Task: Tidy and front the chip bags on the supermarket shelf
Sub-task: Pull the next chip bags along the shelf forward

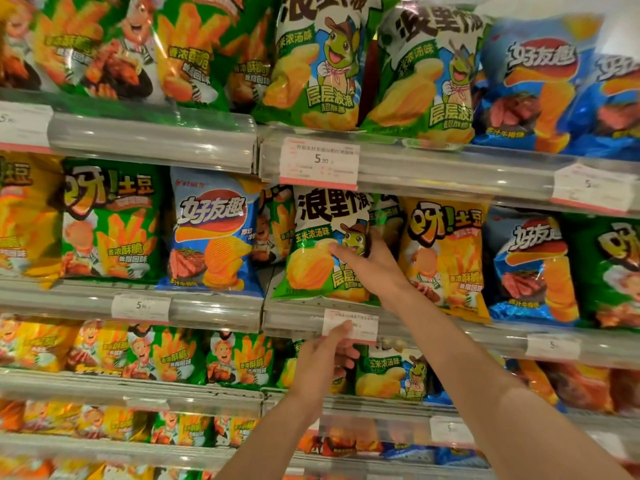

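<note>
A green-and-white chip bag printed with a cartoon frog [320,247] was seen standing upright on the middle shelf, its lower edge just behind the clear plastic shelf rail [214,311]. The right hand [370,263] was closed on the bag's right side: the thumb lay across the printed front and the fingers were curled round behind the edge. The bag was flanked on its right by a yellow chip bag with bold black lettering [446,258], which it touched or nearly touched, and on its left, partly behind it, by a green bag showing a cartoon chef [273,226]. Further left a blue bag with a red oval logo [214,233] was stood beside a green fries-pattern bag [110,223].

The left hand [323,360] was raised to the rail below the held bag, where a white price label with a pink edge [360,325] was touched by the thumb tip. The fingers were curled beneath, in front of the bags of the next shelf down; whether the label was actually pinched could not be told.

On the shelf above, two more frog-printed green bags [318,64] were displayed upright, with a larger price tag reading 5.90 [318,162] clipped to the rail under them.
</note>
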A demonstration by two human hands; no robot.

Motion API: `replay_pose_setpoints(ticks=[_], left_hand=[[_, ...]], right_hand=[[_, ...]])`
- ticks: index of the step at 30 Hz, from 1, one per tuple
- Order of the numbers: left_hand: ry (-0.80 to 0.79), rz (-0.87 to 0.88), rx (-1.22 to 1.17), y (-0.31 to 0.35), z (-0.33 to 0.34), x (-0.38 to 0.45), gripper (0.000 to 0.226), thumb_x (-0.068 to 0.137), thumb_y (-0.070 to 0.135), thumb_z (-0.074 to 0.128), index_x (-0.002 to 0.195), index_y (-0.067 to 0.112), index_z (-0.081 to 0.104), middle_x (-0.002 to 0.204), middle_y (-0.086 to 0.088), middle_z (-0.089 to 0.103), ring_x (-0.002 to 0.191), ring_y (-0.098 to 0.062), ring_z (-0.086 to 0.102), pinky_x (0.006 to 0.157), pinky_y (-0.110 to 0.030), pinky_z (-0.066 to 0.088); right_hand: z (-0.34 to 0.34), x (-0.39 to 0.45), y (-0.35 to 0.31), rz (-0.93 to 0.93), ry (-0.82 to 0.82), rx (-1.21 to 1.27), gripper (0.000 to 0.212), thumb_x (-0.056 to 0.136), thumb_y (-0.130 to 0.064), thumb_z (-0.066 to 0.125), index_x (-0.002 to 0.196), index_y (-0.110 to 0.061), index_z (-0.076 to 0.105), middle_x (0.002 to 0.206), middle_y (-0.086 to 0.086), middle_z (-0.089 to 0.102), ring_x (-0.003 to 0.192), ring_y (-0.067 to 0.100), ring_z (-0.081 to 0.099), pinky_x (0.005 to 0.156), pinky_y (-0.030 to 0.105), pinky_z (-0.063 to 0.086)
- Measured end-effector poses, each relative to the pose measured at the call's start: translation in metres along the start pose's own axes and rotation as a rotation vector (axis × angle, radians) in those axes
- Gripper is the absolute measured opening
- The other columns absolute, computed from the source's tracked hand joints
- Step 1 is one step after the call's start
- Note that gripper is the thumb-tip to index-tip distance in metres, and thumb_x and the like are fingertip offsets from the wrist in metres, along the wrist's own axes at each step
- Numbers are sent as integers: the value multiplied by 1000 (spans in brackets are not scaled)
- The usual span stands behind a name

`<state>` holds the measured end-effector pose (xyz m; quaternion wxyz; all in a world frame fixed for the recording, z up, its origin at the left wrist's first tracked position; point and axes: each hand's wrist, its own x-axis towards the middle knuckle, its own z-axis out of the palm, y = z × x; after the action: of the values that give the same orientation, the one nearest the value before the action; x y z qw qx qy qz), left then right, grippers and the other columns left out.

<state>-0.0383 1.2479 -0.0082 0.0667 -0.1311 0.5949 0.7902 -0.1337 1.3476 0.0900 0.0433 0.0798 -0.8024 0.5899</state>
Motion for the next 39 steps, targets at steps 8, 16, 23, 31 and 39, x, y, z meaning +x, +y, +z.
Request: replay_pose_setpoints(ticks=[8,16,23,31,39], left_hand=[[74,53,-16,-6,7,1,35,94,37,70,76,7,74,66,-7,72,59,-15,62,66,-32,50],[96,123,-63,-23,29,7,33,98,32,64,98,0,73,66,-4,66,53,-10,56,53,-21,46],[94,128,-62,-22,37,5,31,99,30,65,79,6,69,59,-2,62,53,-11,54,56,-27,42],[22,102,-36,-18,29,7,32,98,32,64,79,7,70,62,-4,64,53,-13,55,55,-26,42],[12,90,-29,-16,27,5,31,98,34,65,83,7,71,63,-5,65,53,-12,56,53,-24,42]], right_hand=[[-23,-19,1,-128,42,-154,71,92,-37,71,151,-18,37,142,-7,55,132,11,51,113,32,42],[-115,-43,22,-372,664,-589,54,88,-42,61,128,-7,60,129,15,54,124,29,48,106,39,39],[-130,-28,38,5,412,-243,57,95,-40,65,143,-16,45,128,0,61,111,11,55,94,28,43],[-125,-16,28,48,320,17,43,89,-39,74,127,-25,58,110,-8,71,98,12,70,85,35,60],[-123,-14,47,110,286,161,44,90,-43,72,129,-26,62,117,-3,74,105,20,72,96,48,57]])
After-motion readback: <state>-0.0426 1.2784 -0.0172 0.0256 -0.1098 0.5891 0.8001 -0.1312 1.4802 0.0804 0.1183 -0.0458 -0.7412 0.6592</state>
